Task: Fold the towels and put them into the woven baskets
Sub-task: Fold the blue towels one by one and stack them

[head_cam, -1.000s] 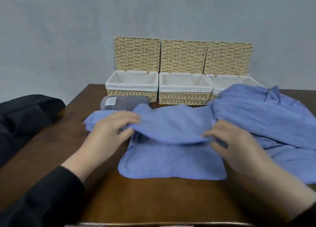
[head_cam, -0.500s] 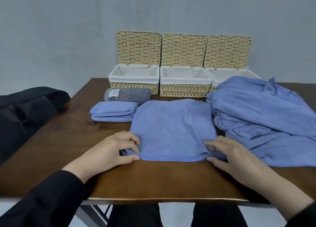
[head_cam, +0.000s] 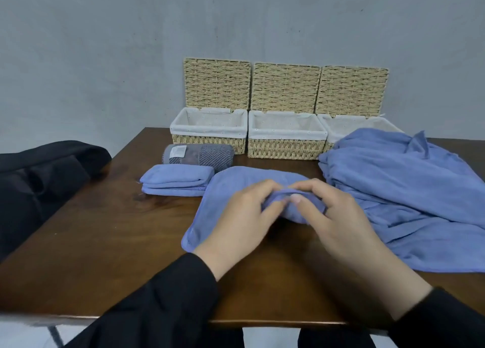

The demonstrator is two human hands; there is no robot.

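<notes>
Blue towel (head_cam: pixel 236 182) lies at the frame's centre on the wooden table (head_cam: pixel 105 242), its near edge bunched and pinched between the curled fingers of the left hand (head_cam: pixel 236 221) and right hand (head_cam: pixel 336 216). Beyond, left of centre — a folded blue towel (head_cam: pixel 175 180) and a rolled grey towel (head_cam: pixel 199 156); a loose blue pile (head_cam: pixel 409 190) fills the right, and farthest back stand three open woven baskets (head_cam: pixel 286 148).

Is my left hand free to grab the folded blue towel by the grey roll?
Probably not yet: the left hand is pinching the blue towel with the right hand. Nothing blocks the way to the folded blue towel.
</notes>
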